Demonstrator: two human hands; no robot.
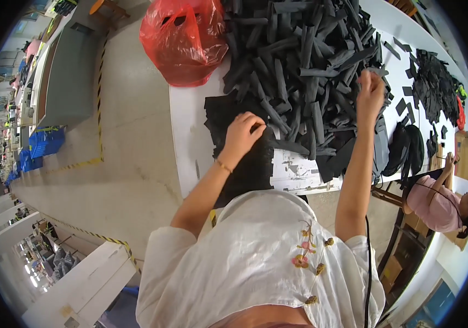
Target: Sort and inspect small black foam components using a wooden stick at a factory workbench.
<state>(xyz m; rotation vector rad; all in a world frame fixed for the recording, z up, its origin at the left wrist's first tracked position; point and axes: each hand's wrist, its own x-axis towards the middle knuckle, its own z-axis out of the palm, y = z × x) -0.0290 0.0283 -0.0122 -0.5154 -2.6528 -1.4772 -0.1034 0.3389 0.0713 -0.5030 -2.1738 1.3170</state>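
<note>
My left hand [244,133] is over a black stack of flat fabric pieces [245,172] at the table's near left. Its fingers are curled, with thumb and fingertips close together; whether anything is between them cannot be made out. Farther right, my right hand [371,98] reaches to the right side of a large heap of dark grey, curled fabric strips [294,71]. The fingers of that hand are bent into a pinch, slightly blurred, and what they may hold is not clear. Grey strips lie just beyond its fingertips.
A red plastic bag [185,44] stands at the table's far left. More dark pieces form a second pile [436,82] at the right, with black bundles [406,147] nearer. A person in pink [436,202] sits at the right. Blue crates [45,143] stand across the aisle.
</note>
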